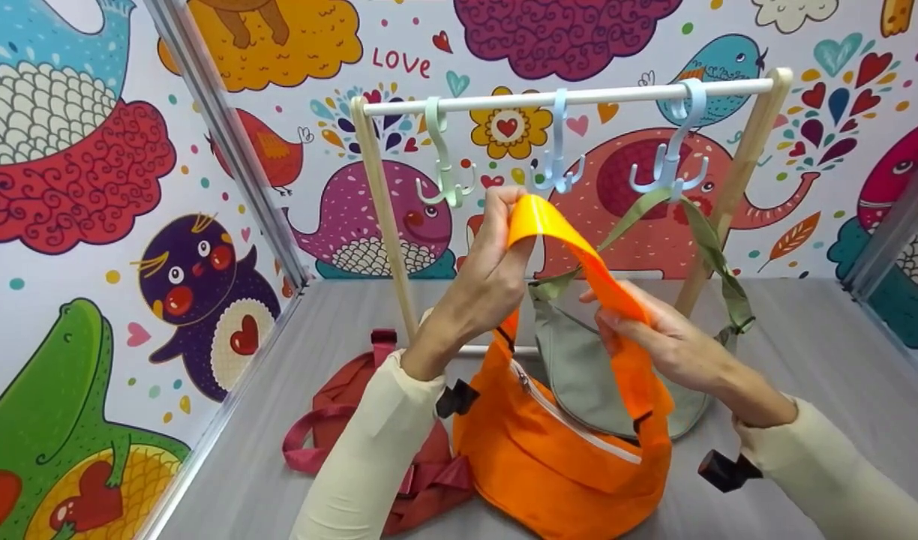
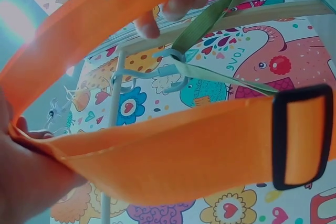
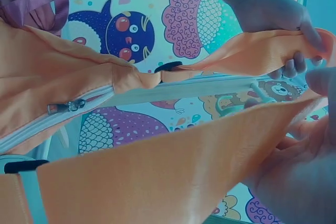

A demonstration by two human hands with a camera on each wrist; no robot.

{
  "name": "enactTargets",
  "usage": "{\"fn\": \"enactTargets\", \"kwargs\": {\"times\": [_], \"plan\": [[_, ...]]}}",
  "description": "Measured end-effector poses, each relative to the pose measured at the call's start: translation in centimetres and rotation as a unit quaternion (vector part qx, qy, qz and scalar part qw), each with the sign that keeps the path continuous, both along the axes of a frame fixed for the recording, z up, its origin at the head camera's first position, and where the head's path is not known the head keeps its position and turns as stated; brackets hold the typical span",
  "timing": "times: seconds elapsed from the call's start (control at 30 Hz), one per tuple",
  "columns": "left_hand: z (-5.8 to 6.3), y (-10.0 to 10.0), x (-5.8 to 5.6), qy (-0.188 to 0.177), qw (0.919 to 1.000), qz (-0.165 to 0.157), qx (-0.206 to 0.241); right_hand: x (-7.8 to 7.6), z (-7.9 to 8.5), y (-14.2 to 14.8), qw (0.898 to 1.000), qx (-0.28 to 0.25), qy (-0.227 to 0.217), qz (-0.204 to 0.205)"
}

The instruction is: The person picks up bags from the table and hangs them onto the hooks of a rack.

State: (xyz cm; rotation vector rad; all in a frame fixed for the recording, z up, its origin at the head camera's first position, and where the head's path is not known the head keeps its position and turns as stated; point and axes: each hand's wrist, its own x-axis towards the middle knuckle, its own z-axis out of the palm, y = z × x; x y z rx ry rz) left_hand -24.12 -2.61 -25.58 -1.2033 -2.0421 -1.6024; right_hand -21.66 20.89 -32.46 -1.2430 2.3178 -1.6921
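An orange shoulder bag (image 1: 556,457) with a white zipper hangs low by its wide strap (image 1: 541,217), between both arms. My left hand (image 1: 489,281) pinches the strap near the top of its loop. Lower on the strap's right side, my right hand (image 1: 676,341) grips it between thumb and fingers. A black strap slider (image 2: 278,140) shows large in the left wrist view. The bag's zipper pull (image 3: 65,107) appears in the right wrist view. Behind the orange bag is a grey-green bag (image 1: 579,360), its strap (image 1: 706,232) looped on the right blue hook (image 1: 673,169).
A wooden rack (image 1: 384,217) with a white bar (image 1: 489,101) stands behind the hands. A green hook (image 1: 448,172) and a middle blue hook (image 1: 558,150) hang bare. Left of the orange bag, a red bag (image 1: 346,397) lies on the grey table (image 1: 256,427). Patterned walls enclose the table.
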Motion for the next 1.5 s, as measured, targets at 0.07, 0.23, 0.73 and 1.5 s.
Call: {"fn": "enactTargets", "kwargs": {"times": [0.07, 0.23, 0.73, 1.5], "plan": [[0.3, -0.1, 0.1, -0.002, 1.0, 0.002, 0.0, 0.0, -0.1, -0.1, 1.0, -0.01, -0.002, 0.016], [1.0, -0.1, 0.4, 0.007, 1.0, 0.006, -0.001, -0.1, -0.5, -0.7, 0.996, -0.049, -0.026, 0.07], [2.4, -0.1, 0.8, 0.041, 0.9988, 0.025, 0.009, -0.7, -2.5, -1.9, 0.999, 0.028, -0.041, 0.016], [4.0, -0.7, 1.4, 0.066, 0.9952, 0.07, -0.018, -0.5, -2.8, -4.5, 0.968, -0.118, -0.124, 0.186]]}}
